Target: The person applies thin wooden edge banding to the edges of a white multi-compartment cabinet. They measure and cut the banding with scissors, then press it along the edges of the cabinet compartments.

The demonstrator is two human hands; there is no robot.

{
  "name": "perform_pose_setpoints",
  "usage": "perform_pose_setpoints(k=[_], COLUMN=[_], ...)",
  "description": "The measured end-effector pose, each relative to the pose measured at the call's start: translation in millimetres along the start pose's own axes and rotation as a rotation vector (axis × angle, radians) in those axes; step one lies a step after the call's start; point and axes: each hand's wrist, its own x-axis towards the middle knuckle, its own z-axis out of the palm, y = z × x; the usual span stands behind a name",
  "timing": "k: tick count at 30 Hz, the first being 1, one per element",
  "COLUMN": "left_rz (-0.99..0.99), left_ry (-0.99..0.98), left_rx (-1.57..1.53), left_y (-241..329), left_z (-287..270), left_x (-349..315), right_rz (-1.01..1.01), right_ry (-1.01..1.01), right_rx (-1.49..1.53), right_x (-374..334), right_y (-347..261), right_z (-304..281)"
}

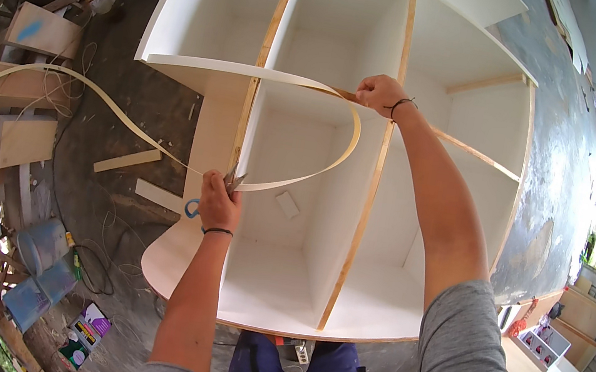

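Observation:
A long cream edge-banding strip [339, 157] lies along the front edge of a shelf in a white cabinet [297, 139]. Its free part curls round in a loop to my left hand [220, 201] and trails off to the far left. My left hand is closed on scissors [235, 176], blades pointing away from me and a blue handle ring showing below; the strip also passes at these fingers. My right hand [379, 94] is closed at the shelf's bare wooden edge, close to the loop. Whatever its curled fingers hold is hidden.
Upright dividers with wooden edges [354, 249] split the cabinet into compartments. A small white block [287, 204] lies inside one. Wood offcuts [128, 161] lie on the floor at left, near loose boards [26, 141] and a clear blue container [43, 247]. Boxes [544, 343] stand at right.

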Motion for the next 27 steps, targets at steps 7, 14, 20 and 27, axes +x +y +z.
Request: perform_pose_setpoints(k=[7,14,20,27], left_rz=[-0.046,-0.016,-0.027,-0.014], left_ry=[-0.045,0.018,-0.011,0.033], left_rx=[-0.002,0.024,-0.070,-0.068], left_y=[5,-3,7,-1], left_z=[1,5,3,-8], left_x=[-1,-2,1,-12], right_rz=[-0.133,-0.421,-1.034,-0.451], right_ry=[0.183,0.207,0.398,0.695], right_rx=[0.224,0.145,0.059,0.360], right_x=[12,-11,-38,-63], right_y=[-1,-102,-232,-108], right_z=[-22,-20,34,41])
